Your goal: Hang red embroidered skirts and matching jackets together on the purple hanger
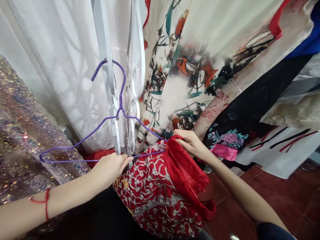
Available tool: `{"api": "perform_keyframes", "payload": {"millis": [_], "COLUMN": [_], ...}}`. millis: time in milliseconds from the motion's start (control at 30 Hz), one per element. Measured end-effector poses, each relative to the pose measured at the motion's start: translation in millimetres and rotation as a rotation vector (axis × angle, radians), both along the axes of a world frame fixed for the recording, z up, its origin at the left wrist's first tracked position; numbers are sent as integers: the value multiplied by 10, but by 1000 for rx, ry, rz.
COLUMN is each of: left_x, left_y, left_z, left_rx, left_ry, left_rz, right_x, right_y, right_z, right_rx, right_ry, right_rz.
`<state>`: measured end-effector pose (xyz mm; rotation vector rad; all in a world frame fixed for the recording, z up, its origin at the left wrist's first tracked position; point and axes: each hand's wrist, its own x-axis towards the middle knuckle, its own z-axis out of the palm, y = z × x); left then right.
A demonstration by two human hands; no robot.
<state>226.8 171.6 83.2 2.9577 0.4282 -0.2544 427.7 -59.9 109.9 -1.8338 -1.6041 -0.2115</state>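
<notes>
While gripping a purple hanger (pixel 121 106) in the left hand (pixel 110 166), held a red garment with silver embroidery (pixel 152 176) against its right half, mostly on the near side and below the bar. Curled the left fingers over the lower bar, nearly closed, with the thumb pointing right. Pinched plain red cloth (pixel 185 163) at the hanger's right end with the right hand (pixel 188 141), mostly closed. Could not tell whether the right fingers also touched the hanger. Wore a red string bracelet (pixel 47 203) on the left wrist.

Faced white metal uprights (pixel 138 66) just beyond the hanger, with its hook crossing one. Saw white drapery (pixel 62 66) at far left, sequined fabric (pixel 22 140) at near left, and a cream printed fabric (pixel 180 93) at far right. Saw, farther right, black fabric with embroidered flowers (pixel 227 138) above a dark red tiled floor (pixel 240 206).
</notes>
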Motion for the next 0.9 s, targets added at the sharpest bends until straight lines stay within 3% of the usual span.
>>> {"api": "perform_keyframes", "payload": {"millis": [100, 167, 233, 333, 400, 467, 567, 667, 800, 900], "left_x": [-25, -81, -128, -96, 4, 121, 210, 114, -201, -409], "left_y": [-56, -180, -356, -625, -752, -812, -749, -499, -79, 91], "left_z": [32, 14, -22, -66, -101, -171, -313, -359, -197, -70], "left_rx": [133, 264, 377, 473, 450, 350, 191, 111, 14, 84], "left_ry": [-26, -148, -388, -692, -689, -591, -396, -264, -367, -500], "left_rz": [-31, -144, -401, -904, -1146, -1238, -1151, -1030, -904, -615], "right_x": [31, 38, 22, -29, -54, -54, -13, 45, 97, 104], "right_y": [76, 88, 92, 108, 119, 119, 89, 46, 16, 19], "right_z": [-73, -126, -171, -216, -234, -245, -248, -231, -209, -214], "right_rx": [8, 14, 18, 29, 36, 51, 78, 100, 104, 123], "right_ry": [26, 38, 32, 12, -5, -27, -56, -70, -55, -11], "right_rz": [4, 3, 16, 42, 44, 39, 32, 18, -35, -102]}}
